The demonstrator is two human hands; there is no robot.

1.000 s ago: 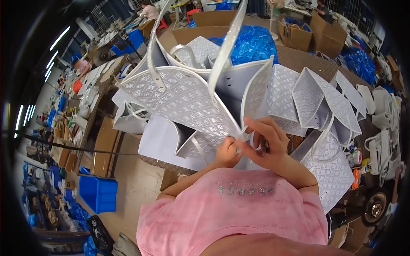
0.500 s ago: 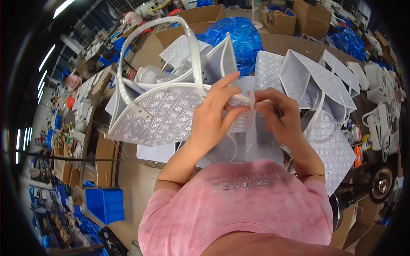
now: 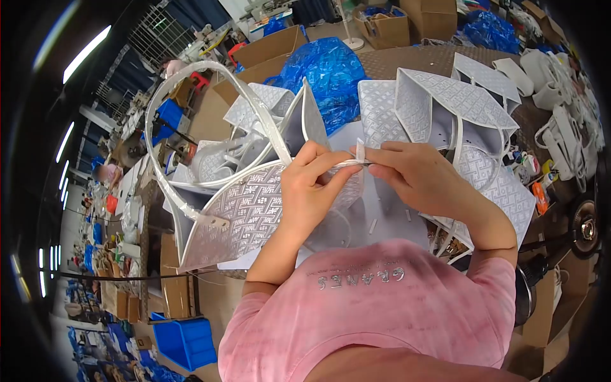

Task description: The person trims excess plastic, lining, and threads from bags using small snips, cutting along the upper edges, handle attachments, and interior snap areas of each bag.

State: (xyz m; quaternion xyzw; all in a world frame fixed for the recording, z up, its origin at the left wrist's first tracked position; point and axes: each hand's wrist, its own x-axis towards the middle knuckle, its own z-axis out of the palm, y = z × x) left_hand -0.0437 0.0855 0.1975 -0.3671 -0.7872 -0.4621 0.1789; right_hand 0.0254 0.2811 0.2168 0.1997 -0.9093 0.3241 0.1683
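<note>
A silver-white patterned tote bag [image 3: 248, 202] with a plastic-wrapped handle [image 3: 153, 121] leans at the left of the table. My left hand [image 3: 312, 184] pinches the bag's white-trimmed upper corner between thumb and fingers. Touching the same edge from the right, my right hand [image 3: 414, 175] has its fingers pressed together. A small whitish strip [image 3: 360, 151] stands up between the two hands. Whatever else my right fingers hold is too small to make out. Below the hands, a few short white pieces [image 3: 372, 226] lie on a pale panel.
More patterned bags [image 3: 455, 95] stand to the right, with white straps and parts [image 3: 563, 140] beyond them. Blue plastic [image 3: 324, 76] and cardboard boxes [image 3: 385, 28] are behind. A blue bin [image 3: 186, 344] is on the floor at lower left. Two people sit in the left background.
The bag has swung left and lower, its corner now between my hands. My left hand has moved up onto the edge, and my right hand has closed in beside it.
</note>
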